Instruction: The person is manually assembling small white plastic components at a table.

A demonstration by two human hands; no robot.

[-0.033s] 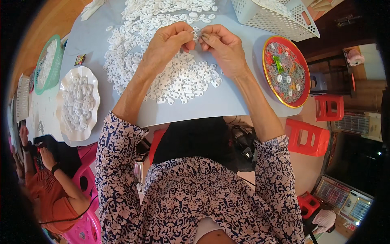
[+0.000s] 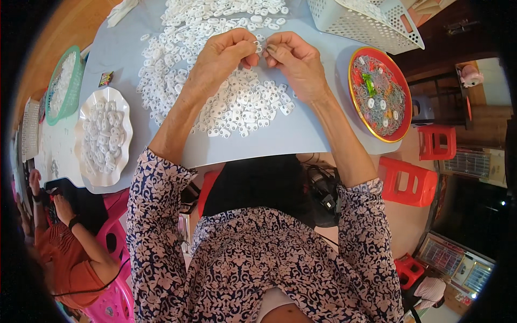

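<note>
My left hand (image 2: 228, 58) is closed in a pinch on a small white plastic piece (image 2: 259, 45) with holes in it. Right beside it, my right hand (image 2: 297, 60) pinches with thumb and forefinger; whatever lies between those fingertips is too small to make out. Both hands hover over a broad heap of similar white plastic pieces (image 2: 245, 110) on the grey-blue table (image 2: 258, 145). To the right stands a red round tray (image 2: 401, 129) with a gold rim, holding thin grey metal-looking parts and a few white pieces.
At left are a white scalloped dish (image 2: 127, 134) of white pieces, a small colourful wrapper (image 2: 105, 79) and a green basket (image 2: 75, 102). A grey perforated basket (image 2: 361, 35) stands at the back right. Red stools (image 2: 409, 183) are right; a co-worker in orange (image 2: 81, 258) sits left.
</note>
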